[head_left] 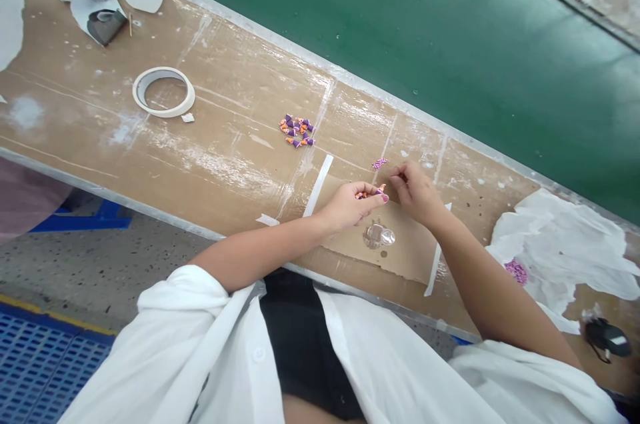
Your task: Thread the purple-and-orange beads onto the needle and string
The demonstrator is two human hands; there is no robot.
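The left hand [350, 205] grips small pieces [367, 195], seemingly light and slippery, best pinched by fingertips; the right hand [416, 192] pinches something unclear.

Bright, even light, soft shadows; slight blur, tilted wide-angle edges.

the bench top [225, 144] is matt brown cardboard, scuffed and streaked with white dusty residue. the tape roll [165, 111] looks like matt paper. the belt [450, 44] is smooth green with a faint sheen. the purple and orange pieces [297, 131] look like glossy plastic. the blister [380, 235] is clear, shiny plastic. the white sheet [560, 244] is crumpled and matt.
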